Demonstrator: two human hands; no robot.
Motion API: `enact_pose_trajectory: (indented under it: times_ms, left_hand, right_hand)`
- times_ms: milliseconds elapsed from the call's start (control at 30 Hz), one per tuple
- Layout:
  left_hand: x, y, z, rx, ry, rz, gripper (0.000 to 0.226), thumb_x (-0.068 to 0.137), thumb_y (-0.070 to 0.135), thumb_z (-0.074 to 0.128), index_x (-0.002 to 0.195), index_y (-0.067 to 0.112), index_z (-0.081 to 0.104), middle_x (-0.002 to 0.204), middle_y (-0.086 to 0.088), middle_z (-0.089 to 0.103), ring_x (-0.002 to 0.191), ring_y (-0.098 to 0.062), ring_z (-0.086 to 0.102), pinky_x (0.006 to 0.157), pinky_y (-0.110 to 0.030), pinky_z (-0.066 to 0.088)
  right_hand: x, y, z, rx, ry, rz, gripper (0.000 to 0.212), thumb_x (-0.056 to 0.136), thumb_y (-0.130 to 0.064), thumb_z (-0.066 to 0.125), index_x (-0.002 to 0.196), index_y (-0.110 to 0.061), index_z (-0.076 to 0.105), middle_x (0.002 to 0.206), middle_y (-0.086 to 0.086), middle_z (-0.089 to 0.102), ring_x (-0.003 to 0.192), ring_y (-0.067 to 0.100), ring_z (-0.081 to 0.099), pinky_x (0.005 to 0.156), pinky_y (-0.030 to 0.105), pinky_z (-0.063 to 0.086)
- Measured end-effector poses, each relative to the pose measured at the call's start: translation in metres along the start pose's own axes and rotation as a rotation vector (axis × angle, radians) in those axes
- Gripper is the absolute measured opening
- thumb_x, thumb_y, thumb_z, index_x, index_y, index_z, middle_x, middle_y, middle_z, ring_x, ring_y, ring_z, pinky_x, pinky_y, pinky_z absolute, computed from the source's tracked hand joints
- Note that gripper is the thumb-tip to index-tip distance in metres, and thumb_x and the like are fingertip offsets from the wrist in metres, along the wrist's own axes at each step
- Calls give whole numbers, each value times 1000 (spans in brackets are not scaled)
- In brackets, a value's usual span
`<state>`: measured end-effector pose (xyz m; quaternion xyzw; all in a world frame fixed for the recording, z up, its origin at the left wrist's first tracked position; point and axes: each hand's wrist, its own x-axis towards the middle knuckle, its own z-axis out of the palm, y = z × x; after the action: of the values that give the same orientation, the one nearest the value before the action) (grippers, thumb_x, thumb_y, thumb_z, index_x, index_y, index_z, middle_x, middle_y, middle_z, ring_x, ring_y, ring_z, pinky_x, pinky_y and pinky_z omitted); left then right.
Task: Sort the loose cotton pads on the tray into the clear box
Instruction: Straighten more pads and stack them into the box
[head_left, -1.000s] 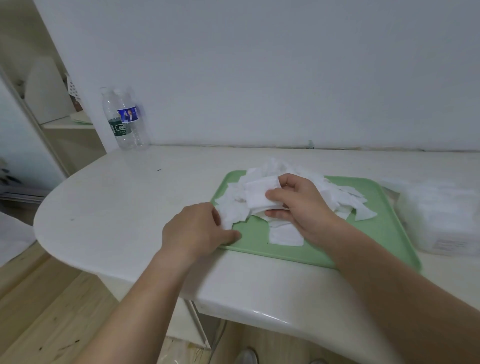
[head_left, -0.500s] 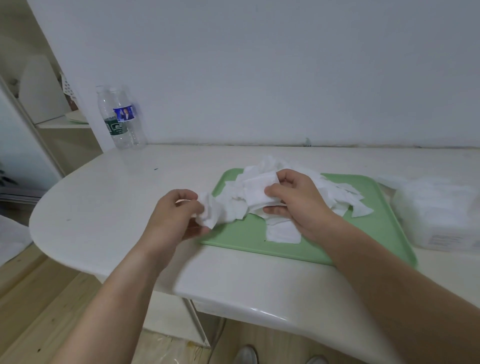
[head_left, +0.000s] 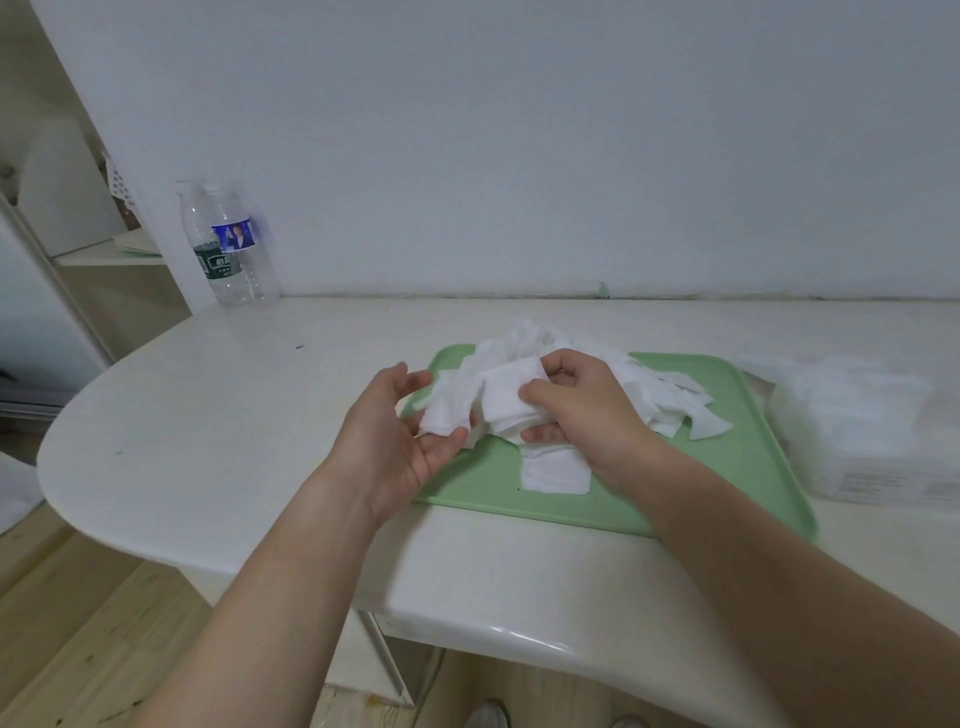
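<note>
Cotton pads look soft and featherlight, best pinched at edges; right hand clamps several, left hand cups open-fingered alongside.

Plain white wall, rounded white counter, pale wood floor.

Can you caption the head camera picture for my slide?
Right hand pinches square white cotton pads beside left hand over a green plastic tray.
</note>
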<state>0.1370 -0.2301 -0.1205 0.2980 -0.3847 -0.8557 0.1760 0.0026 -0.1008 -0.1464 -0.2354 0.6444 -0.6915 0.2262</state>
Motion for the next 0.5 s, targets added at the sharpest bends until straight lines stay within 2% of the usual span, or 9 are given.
enact_pose_trajectory:
  times_ms: [67, 133, 200, 367, 500]
  left_hand:
    - [3, -1, 1, 55, 36, 49, 29, 97, 29, 65, 117, 9, 63, 108, -18, 68, 82, -29, 68, 50, -26, 59]
    - [5, -4, 1, 140, 78, 175, 28, 93, 11, 70, 120, 9, 63, 94, -11, 70, 67, -19, 66, 48, -20, 56]
    - [5, -5, 1, 200, 81, 246, 32, 89, 5, 73, 118, 14, 64, 80, -3, 73, 57, -15, 64, 49, -20, 55]
    - [2, -9, 6, 268, 32, 315, 32, 83, 9, 80, 111, 19, 70, 80, 2, 72, 63, -11, 60, 60, -24, 46]
    - [2, -12, 10, 373, -3, 401, 39, 81, 8, 82, 114, 19, 66, 85, 1, 75, 69, -13, 66, 65, -24, 50]
  right_hand:
    - [1, 0, 0, -3, 11, 7, 7, 87, 0, 64, 89, -6, 61, 88, 13, 63, 76, 23, 66, 62, 31, 59]
    - [1, 1, 0, -9, 29, 18, 7, 87, 0, 65, 91, -3, 60, 88, 13, 60, 75, 22, 66, 63, 30, 60]
    - [1, 2, 0, 1, 34, 31, 11, 86, 0, 66, 95, 2, 59, 89, 15, 61, 76, 24, 68, 63, 29, 60]
    - [-2, -1, 2, 50, -36, 66, 12, 86, -4, 73, 94, -3, 63, 91, 18, 70, 79, 28, 70, 67, 36, 63]
    - [-5, -4, 2, 125, -109, 75, 18, 88, -4, 71, 104, 1, 64, 94, 17, 74, 81, 25, 73, 67, 31, 59]
